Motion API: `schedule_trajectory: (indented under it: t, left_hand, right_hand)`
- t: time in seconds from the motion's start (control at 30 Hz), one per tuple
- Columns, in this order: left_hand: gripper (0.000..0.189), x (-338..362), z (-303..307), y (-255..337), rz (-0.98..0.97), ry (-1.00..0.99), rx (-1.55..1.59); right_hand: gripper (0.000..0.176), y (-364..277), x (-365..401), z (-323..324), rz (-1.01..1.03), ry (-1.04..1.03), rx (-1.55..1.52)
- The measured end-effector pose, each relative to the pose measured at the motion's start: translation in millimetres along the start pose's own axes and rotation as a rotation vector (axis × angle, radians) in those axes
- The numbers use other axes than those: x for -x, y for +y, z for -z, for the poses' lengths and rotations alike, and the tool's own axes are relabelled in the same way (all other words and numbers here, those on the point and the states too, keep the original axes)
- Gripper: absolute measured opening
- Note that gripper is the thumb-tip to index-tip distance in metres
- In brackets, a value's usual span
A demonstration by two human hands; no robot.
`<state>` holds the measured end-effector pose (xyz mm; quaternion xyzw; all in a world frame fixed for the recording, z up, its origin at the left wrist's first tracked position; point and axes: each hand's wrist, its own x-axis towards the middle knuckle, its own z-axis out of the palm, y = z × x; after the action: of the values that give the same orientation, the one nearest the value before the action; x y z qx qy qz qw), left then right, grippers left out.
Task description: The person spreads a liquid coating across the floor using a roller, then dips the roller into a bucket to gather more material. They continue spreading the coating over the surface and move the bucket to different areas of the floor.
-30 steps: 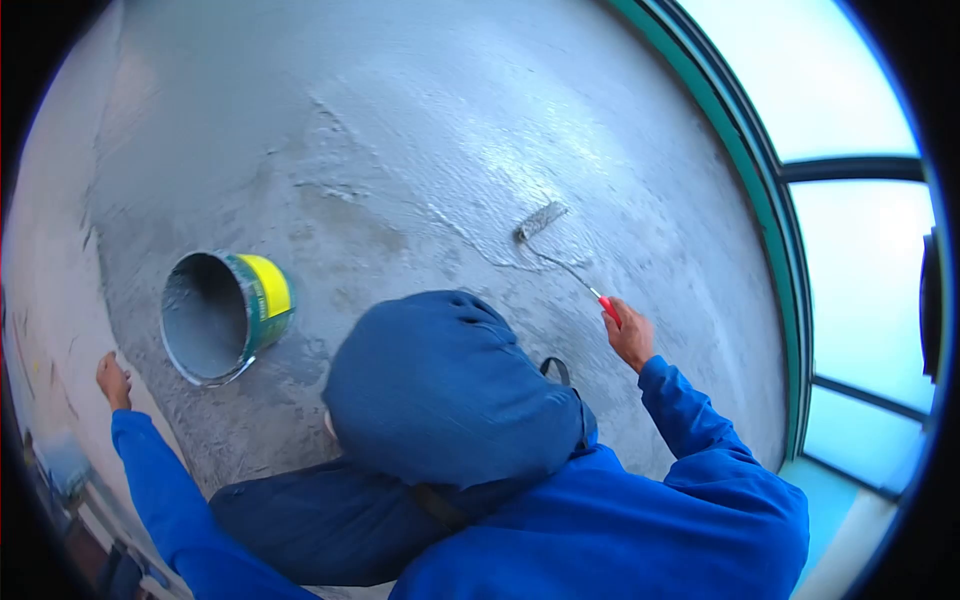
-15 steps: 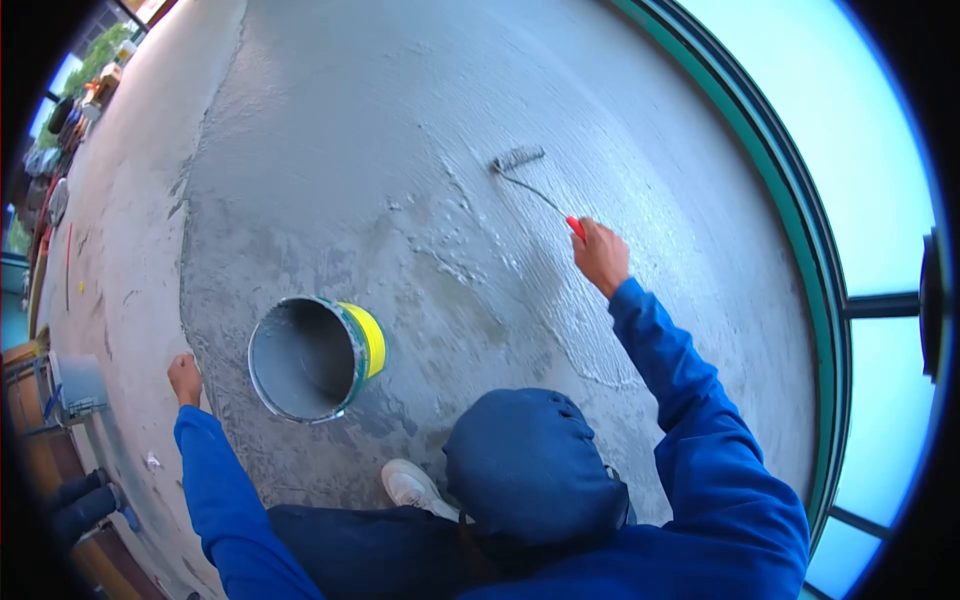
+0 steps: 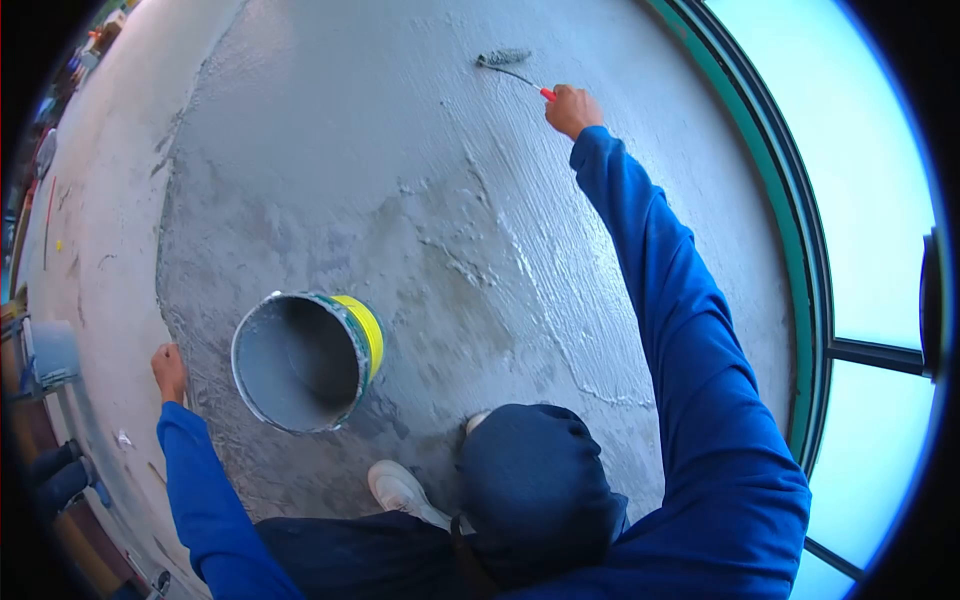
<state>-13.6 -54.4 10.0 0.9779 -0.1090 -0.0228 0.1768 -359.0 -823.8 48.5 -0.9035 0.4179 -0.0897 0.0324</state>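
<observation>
My right hand (image 3: 573, 110) is closed round the red handle of a paint roller (image 3: 505, 59), whose grey-coated head rests on the wet grey floor (image 3: 330, 110) at the top. On the left, my left hand (image 3: 169, 373) is closed in a loose fist; what it holds, if anything, is hidden. Between that hand and my feet stands a bucket (image 3: 300, 362) with a yellow band, grey coating lining its inside. Ridges of wet coating (image 3: 560, 290) run down the floor below the roller.
My white shoe (image 3: 398, 487) is at the bottom. A green-framed window (image 3: 880, 260) curves along the right. At the far left are a pale plastic container (image 3: 50, 352) and another person's dark-clothed legs (image 3: 60, 480).
My right hand has reached further forward, carrying the roller toward the top of the view. My left hand and the bucket appear slightly further left.
</observation>
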Motion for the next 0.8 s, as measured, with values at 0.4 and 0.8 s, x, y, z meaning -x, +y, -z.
schedule_trajectory:
  t: [0.4,0.8]
  left_hand:
    - [0.035,-36.7,0.8,9.4,-0.018,-0.052,0.063]
    - [0.032,-39.8,31.4,55.2,0.153,-0.095,0.206]
  right_hand:
    - [0.022,103.3,269.7,61.4,-0.112,-0.184,-0.019]
    - [0.024,188.7,615.6,146.3,-0.543,-0.391,-0.059]
